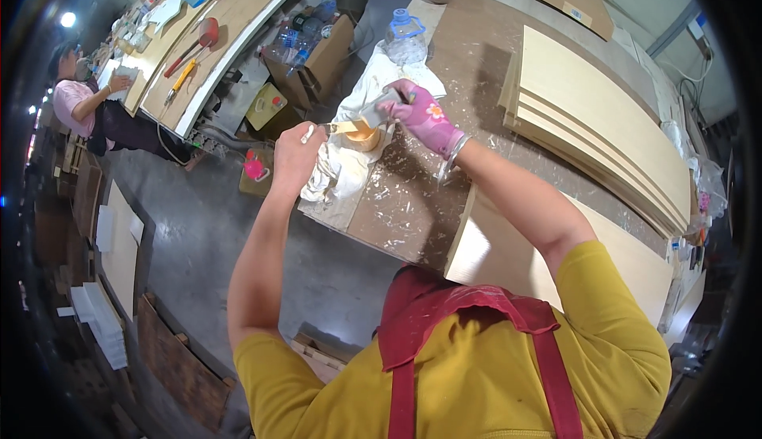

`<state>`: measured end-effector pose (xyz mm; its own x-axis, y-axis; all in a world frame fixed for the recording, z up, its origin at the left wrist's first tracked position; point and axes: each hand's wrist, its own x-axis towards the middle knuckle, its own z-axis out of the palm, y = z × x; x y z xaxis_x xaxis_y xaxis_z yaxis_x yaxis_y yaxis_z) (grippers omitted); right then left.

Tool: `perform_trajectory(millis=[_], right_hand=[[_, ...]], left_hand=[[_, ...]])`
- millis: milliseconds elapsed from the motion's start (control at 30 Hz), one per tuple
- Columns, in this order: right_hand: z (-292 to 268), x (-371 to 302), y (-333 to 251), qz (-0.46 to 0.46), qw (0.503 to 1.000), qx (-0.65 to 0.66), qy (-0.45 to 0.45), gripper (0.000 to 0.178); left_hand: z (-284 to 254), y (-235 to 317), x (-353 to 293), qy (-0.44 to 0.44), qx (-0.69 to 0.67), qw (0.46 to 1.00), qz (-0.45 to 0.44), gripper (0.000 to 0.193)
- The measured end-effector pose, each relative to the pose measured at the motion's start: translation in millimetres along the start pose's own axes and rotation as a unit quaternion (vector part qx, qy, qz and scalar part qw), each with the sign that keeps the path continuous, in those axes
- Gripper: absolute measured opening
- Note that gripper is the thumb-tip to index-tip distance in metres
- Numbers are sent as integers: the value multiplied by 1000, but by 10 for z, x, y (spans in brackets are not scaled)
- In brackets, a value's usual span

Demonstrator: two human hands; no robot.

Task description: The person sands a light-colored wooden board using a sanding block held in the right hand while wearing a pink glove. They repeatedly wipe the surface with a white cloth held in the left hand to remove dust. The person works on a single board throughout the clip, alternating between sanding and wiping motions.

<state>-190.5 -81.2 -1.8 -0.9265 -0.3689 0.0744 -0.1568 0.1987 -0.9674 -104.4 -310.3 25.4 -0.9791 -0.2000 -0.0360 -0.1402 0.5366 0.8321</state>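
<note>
My bare left hand [295, 157] is closed around the handle of a putty knife, whose blade [343, 127] carries cream-yellow paste. That blade reaches over a small cup [363, 139] with orange-tan contents. On the far side of the cup, my right hand [425, 117], in a pink glove with a flower on its back, grips a flat grey scraper-like piece [376, 112]. Its lower edge is close to the paste; whether the two touch I cannot tell. A crumpled white cloth [325, 173] lies under and around the cup at the table's left edge.
A clear bottle with a blue handle [406, 36] stands behind the cloth. Stacked pale boards [595, 113] lie at right; another board [508, 240] is near me. Across a gap, a second bench [230, 22] bears a red mallet [208, 32]. A co-worker [75, 102] stands far left.
</note>
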Motion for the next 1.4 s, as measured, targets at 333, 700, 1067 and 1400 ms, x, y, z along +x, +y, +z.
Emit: perform_trajectory(millis=[333,700,1067,1400], right_hand=[[-14,-15,6,158,973,167,-12,29],[201,92,32,25,998,36,39,36],[162,138,200,-7,995,60,81,39],[-50,0,49,194,922,333,-22,23]], left_hand=[[105,266,-121,65,133,987,66,24],[207,307,-200,71,253,960,102,21],[238,298,-163,82,219,959,162,19],[189,250,-160,115,248,947,167,20]])
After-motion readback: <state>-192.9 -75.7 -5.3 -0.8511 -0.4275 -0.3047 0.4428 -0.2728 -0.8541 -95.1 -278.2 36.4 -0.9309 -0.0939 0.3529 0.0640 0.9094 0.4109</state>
